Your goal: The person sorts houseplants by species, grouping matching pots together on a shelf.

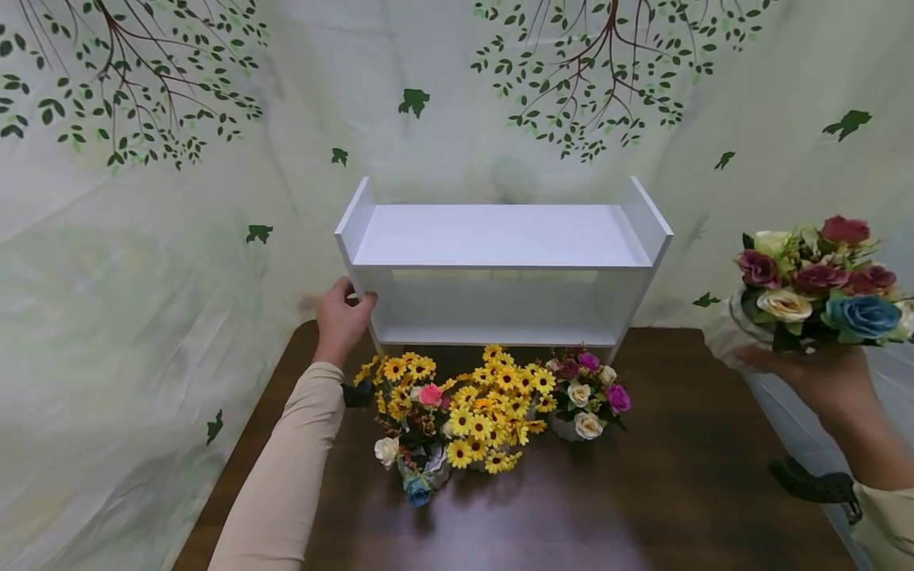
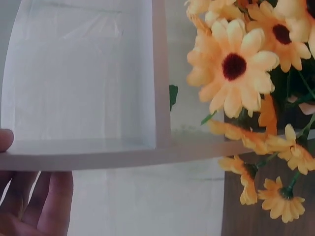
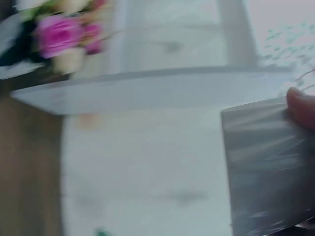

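Note:
A white two-tier shelf (image 1: 500, 235) stands at the back of the brown table. My left hand (image 1: 343, 317) grips the edge of its left side panel (image 2: 123, 158), thumb on the inner face and fingers on the outer. Off to the right, my right hand (image 1: 821, 381) holds up a flowerpot of artificial roses (image 1: 821, 281), mostly dark red and cream with one large blue bloom. The pot's grey wall (image 3: 266, 162) shows in the right wrist view with my thumb at its top. Both tiers of the shelf hold nothing.
In front of the shelf sit potted yellow daisies (image 1: 493, 404), a mixed bunch with a blue rose (image 1: 417, 488), and a pot with purple and cream roses (image 1: 589, 392). The wooden table (image 1: 678, 476) runs toward me. A leaf-patterned curtain (image 1: 443, 47) hangs behind.

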A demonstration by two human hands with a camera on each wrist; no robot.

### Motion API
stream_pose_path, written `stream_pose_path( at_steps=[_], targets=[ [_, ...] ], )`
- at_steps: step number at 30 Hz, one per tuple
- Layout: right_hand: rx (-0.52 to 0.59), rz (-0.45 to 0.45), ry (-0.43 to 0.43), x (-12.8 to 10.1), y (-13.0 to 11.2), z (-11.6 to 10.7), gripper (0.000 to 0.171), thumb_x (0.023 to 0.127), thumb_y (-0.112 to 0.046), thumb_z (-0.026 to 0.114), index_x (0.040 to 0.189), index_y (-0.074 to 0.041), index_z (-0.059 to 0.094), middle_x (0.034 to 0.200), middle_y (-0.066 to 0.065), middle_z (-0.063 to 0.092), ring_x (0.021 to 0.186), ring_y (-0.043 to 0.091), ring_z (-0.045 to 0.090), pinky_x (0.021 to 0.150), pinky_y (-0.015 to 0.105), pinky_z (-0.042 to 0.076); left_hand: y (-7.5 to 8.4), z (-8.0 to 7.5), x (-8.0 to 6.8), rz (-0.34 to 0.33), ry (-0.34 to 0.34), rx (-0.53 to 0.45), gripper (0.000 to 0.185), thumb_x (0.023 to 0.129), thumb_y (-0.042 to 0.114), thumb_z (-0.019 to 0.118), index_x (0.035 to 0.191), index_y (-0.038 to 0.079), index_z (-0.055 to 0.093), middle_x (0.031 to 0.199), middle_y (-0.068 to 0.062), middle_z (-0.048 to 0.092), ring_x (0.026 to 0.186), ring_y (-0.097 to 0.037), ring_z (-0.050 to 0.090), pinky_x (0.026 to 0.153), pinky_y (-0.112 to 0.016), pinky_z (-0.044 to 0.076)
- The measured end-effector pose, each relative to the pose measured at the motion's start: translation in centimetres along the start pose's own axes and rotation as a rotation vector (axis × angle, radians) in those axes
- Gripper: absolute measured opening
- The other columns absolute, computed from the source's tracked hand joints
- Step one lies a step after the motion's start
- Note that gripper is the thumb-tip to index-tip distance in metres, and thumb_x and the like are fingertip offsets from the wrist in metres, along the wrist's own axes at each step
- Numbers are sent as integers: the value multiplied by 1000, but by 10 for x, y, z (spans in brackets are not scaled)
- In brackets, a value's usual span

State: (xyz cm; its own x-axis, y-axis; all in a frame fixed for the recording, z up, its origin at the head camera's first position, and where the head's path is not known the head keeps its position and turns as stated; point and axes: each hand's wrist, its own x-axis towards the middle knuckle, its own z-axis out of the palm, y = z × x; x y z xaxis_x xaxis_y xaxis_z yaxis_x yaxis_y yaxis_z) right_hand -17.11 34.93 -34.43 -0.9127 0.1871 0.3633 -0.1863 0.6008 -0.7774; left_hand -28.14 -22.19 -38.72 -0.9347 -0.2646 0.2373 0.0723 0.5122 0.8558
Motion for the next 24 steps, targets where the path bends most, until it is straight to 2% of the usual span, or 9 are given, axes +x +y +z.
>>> stream_pose_path(
  at_steps=[3, 6, 11, 14, 16, 20, 22, 24],
  targets=[
    [10, -20, 23, 16, -27, -8, 106, 78, 1, 80, 155, -39, 19, 155, -20, 30, 140, -1, 25, 122, 19, 15, 1, 5, 0, -5, 19, 2, 39, 94, 23, 60, 127, 4, 59, 130, -20, 63, 115, -37, 62, 94, -53, 53],
    [16, -12, 64, 31, -56, -14, 105, 80, 1, 78, 155, -39, 17, 159, -19, 25, 143, -2, 21, 127, 31, 5, 2, 6, -1, -10, 42, 4, 36, 93, 22, 61, 125, 5, 60, 129, -19, 64, 115, -36, 63, 93, -53, 54],
    [-29, -79, 183, 56, -103, -22, 111, 74, 8, 78, 154, -36, 16, 160, -19, 23, 148, -2, 17, 125, 22, 4, 3, 5, -2, -25, 29, 21, 37, 93, 20, 60, 126, 4, 59, 132, -19, 63, 118, -37, 62, 94, -54, 54],
    [-23, -150, 211, 69, -129, -23, 110, 70, 11, 78, 154, -33, 22, 159, -16, 29, 148, 0, 21, 124, 20, 7, 3, 4, -3, -33, 15, 20, 39, 93, 20, 59, 128, 3, 58, 133, -19, 62, 121, -37, 61, 96, -54, 53],
    [-2, -154, 191, 80, -145, -21, 108, 71, 11, 78, 153, -32, 23, 160, -15, 30, 149, 1, 22, 125, 21, 8, 3, 3, -3, -41, 14, 19, 40, 93, 20, 59, 129, 4, 58, 134, -19, 62, 122, -37, 60, 96, -54, 53],
    [53, -79, 64, 99, -172, -16, 98, 78, 0, 79, 152, -36, 26, 157, -14, 34, 143, 2, 29, 126, 31, 16, 4, 1, -3, -45, 19, 32, 40, 92, 19, 59, 129, 4, 58, 134, -19, 61, 121, -37, 60, 96, -54, 53],
    [84, -77, -5, 109, -182, -11, 96, 78, -3, 80, 151, -37, 28, 154, -14, 36, 140, 5, 32, 125, 35, 22, 5, 1, -3, -42, 18, 37, 40, 92, 19, 59, 129, 4, 58, 134, -19, 62, 120, -37, 61, 97, -54, 53],
    [119, -119, -50, 118, -194, -4, 95, 76, 0, 81, 150, -36, 31, 150, -16, 40, 139, 7, 35, 124, 34, 25, 5, 1, -3, -38, 18, 38, 40, 92, 19, 60, 129, 4, 58, 134, -19, 62, 119, -38, 61, 96, -54, 53]
  ],
)
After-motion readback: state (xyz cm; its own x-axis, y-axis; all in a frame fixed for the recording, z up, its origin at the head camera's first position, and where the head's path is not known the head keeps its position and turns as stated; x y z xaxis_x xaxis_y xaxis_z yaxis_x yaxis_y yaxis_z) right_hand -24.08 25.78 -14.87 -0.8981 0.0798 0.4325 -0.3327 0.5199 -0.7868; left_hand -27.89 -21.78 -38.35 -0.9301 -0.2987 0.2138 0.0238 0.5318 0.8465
